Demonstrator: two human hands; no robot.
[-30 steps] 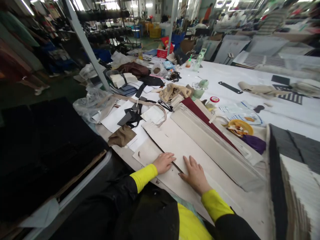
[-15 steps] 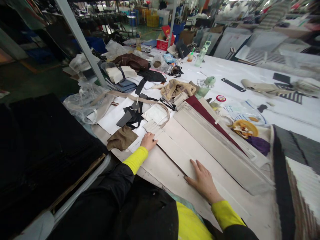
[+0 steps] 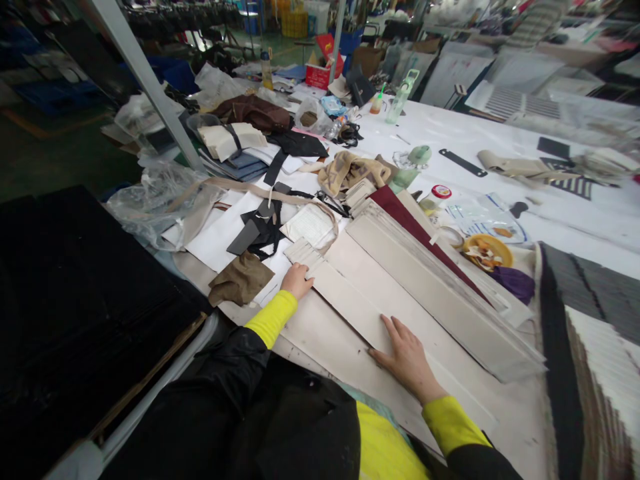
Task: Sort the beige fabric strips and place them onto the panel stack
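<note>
At the frame's centre, the left hand [image 3: 296, 280] is pressing the far end of a long pale strip [image 3: 360, 300] on the tabletop [image 3: 500, 140], while the right hand [image 3: 407, 357] is lying flat on its near end; a brown cloth [image 3: 240, 279] is lying just left.

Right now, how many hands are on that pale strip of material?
2. The left hand rests at the far end of the pale strip; the right hand lies flat on its near end. No other hands show.
</note>
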